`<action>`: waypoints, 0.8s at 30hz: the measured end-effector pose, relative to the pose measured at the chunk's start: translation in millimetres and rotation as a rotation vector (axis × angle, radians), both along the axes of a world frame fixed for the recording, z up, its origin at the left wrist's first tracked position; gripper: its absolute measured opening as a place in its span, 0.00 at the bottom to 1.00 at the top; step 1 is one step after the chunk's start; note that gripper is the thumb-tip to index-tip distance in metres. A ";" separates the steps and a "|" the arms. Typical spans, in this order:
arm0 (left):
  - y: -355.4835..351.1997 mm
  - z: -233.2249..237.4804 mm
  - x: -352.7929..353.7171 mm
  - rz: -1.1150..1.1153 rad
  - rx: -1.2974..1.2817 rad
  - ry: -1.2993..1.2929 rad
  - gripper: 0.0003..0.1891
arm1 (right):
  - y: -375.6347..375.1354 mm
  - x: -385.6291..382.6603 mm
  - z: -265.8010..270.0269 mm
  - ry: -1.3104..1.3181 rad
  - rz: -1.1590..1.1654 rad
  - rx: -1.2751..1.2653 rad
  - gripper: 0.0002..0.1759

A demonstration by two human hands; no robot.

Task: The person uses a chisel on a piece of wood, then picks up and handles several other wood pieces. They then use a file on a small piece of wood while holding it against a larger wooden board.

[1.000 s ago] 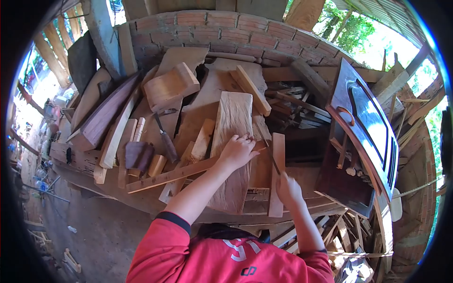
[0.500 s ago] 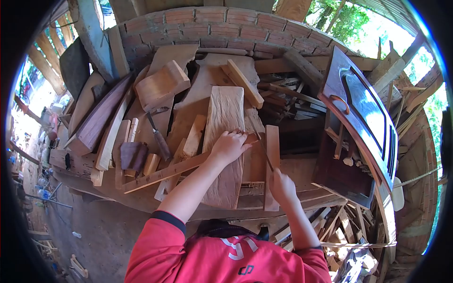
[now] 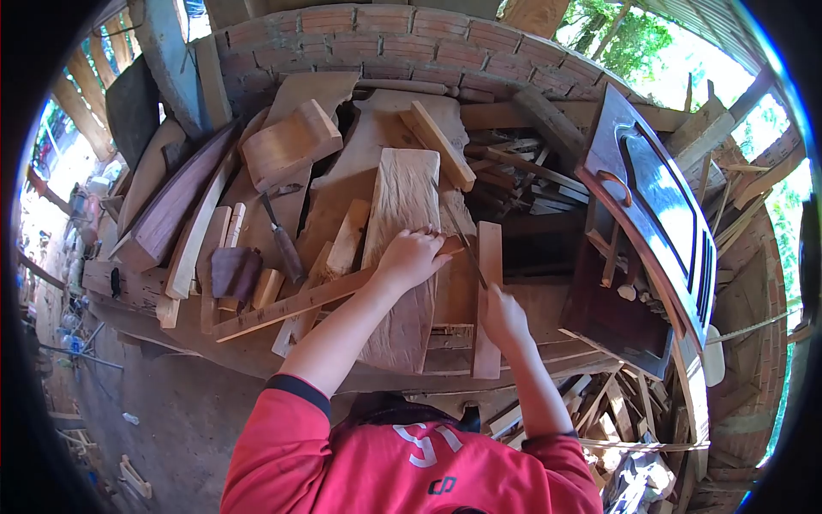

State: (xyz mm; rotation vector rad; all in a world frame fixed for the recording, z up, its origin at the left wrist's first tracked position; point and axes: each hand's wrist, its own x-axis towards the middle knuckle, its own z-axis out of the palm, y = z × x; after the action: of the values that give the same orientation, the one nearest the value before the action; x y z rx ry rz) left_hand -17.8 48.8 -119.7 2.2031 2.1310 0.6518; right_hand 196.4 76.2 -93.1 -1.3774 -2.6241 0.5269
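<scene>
My left hand [image 3: 414, 259] is closed over a narrow wooden strip [image 3: 295, 306], pressing it down on a thick pale board [image 3: 409, 193]. The strip lies slantwise across the board, and its short end [image 3: 455, 246] sticks out past the board's right edge. My right hand [image 3: 507, 319] grips a long thin-bladed tool [image 3: 469, 248], its dark blade seen nearly edge-on. The blade crosses close to the strip's protruding end and points away from me; which kind of tool it is I cannot tell. A flat wooden batten [image 3: 489, 300] lies just under the right hand.
A chisel-like tool [image 3: 285, 248] with a wooden handle lies left of the board, near a dark wood block [image 3: 235, 272]. A curved wood block [image 3: 291, 146] is farther back. On the right leans a glossy panelled door [image 3: 655, 188]. Offcuts [image 3: 625, 403] pile up below it.
My right hand and the blade have slid forward, away from me. The left hand stays on the strip. The whole view has shifted slightly.
</scene>
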 end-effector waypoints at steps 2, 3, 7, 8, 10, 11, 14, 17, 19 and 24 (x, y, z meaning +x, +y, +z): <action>0.3 -0.5 0.1 -0.012 0.045 0.010 0.22 | 19.5 -28.2 -5.5 0.039 0.023 0.025 0.10; 0.6 -1.8 0.0 -0.013 0.044 0.011 0.22 | 28.1 -39.3 -7.8 0.051 0.036 0.033 0.10; 0.9 -2.1 0.5 -0.014 0.056 0.023 0.22 | 38.1 -56.0 -12.0 0.076 0.018 0.059 0.10; -0.1 -2.1 1.0 -0.006 0.048 0.026 0.22 | 34.4 -52.3 -12.3 0.080 0.010 0.060 0.10; -1.1 0.7 1.7 -0.009 0.045 0.034 0.22 | 24.3 -41.0 -12.0 0.082 0.003 0.056 0.10; -1.4 1.0 1.8 -0.015 0.044 0.040 0.22 | 16.9 -29.7 -10.3 0.069 0.002 0.036 0.10; 1.0 -4.0 1.3 -0.003 0.017 0.027 0.22 | -12.8 13.2 -8.3 -0.015 -0.001 0.023 0.09; 0.0 0.6 1.2 -0.013 0.003 -0.002 0.22 | -48.0 57.8 -2.1 -0.068 -0.033 -0.022 0.08; 1.2 -1.9 0.7 -0.016 0.054 -0.024 0.22 | -65.6 77.5 7.7 -0.082 -0.039 -0.033 0.08; 0.1 1.0 0.5 -0.027 0.094 -0.025 0.21 | -60.0 80.0 9.4 -0.084 -0.027 -0.019 0.08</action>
State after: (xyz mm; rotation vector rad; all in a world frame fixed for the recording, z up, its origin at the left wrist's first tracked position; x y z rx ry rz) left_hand -17.3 48.9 -118.7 2.2536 2.0964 0.7892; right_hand 276.4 16.2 -83.8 -1.4697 -2.6680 0.5024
